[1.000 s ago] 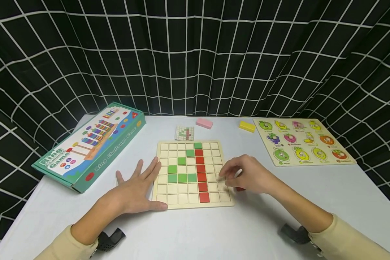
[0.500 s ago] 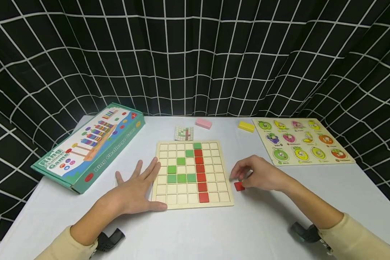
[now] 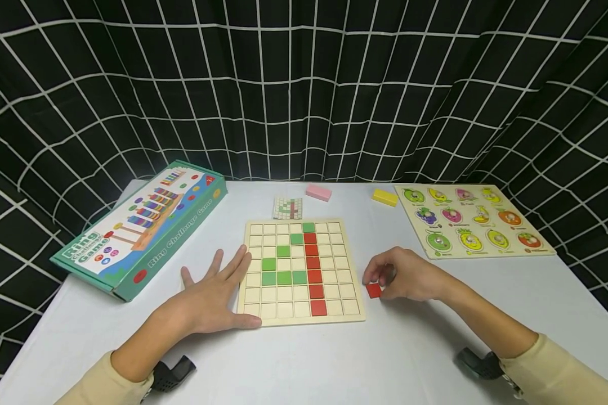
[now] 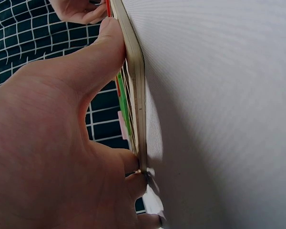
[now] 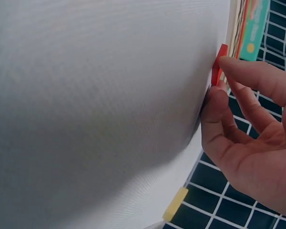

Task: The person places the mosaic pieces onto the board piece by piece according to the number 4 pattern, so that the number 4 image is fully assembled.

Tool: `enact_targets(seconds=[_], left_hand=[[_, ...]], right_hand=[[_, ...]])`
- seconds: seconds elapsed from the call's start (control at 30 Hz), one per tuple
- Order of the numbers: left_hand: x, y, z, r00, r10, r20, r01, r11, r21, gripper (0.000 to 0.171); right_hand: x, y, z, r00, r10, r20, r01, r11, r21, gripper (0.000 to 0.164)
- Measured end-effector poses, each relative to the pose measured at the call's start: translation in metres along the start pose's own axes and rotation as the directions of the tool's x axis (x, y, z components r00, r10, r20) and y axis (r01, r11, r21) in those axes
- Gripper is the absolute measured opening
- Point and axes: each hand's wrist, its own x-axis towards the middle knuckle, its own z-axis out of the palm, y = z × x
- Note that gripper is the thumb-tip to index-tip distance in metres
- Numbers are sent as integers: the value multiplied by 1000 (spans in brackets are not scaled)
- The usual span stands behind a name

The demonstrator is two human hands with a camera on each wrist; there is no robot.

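A wooden grid board point(image 3: 304, 322) lies on the white table, with red square tiles point(image 3: 316, 291) in a column and several green tiles point(image 3: 284, 277) in its cells. My left hand point(image 3: 208, 301) lies spread at the board's left side. Its thumb touches the near left corner, and the fingertips reach the left edge. Right of the board, my right hand point(image 3: 407, 275) is low over the table, pinching a loose red tile point(image 3: 374, 290) between thumb and finger. The right wrist view shows that red tile point(image 5: 219, 67) at the fingertips.
Behind the board lie a small pattern card point(image 3: 287, 207), a pink block point(image 3: 318, 192) and a yellow block point(image 3: 385, 197). A green game box point(image 3: 172, 236) stands at left. A fruit puzzle board point(image 3: 478, 222) lies at back right, before a black gridded curtain point(image 3: 294, 90).
My right hand has moved right, from over the board's right edge to the loose red tile beside it, and its fingers have come onto the tile. My left hand stays put.
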Motion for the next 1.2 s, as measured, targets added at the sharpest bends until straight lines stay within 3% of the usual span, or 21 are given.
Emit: enact_targets(seconds=[0.67,1.2], left_hand=[[1,-1,0,1000,9,1,-9,1000,8,128],[0,0,-1,1000,8,0,-8,1000,3,128]], right_hand=[[0,4,2,999,-40,-20,39,998,-42,33],[-1,1,0,999,5,-46,-6,1000,-11,32]])
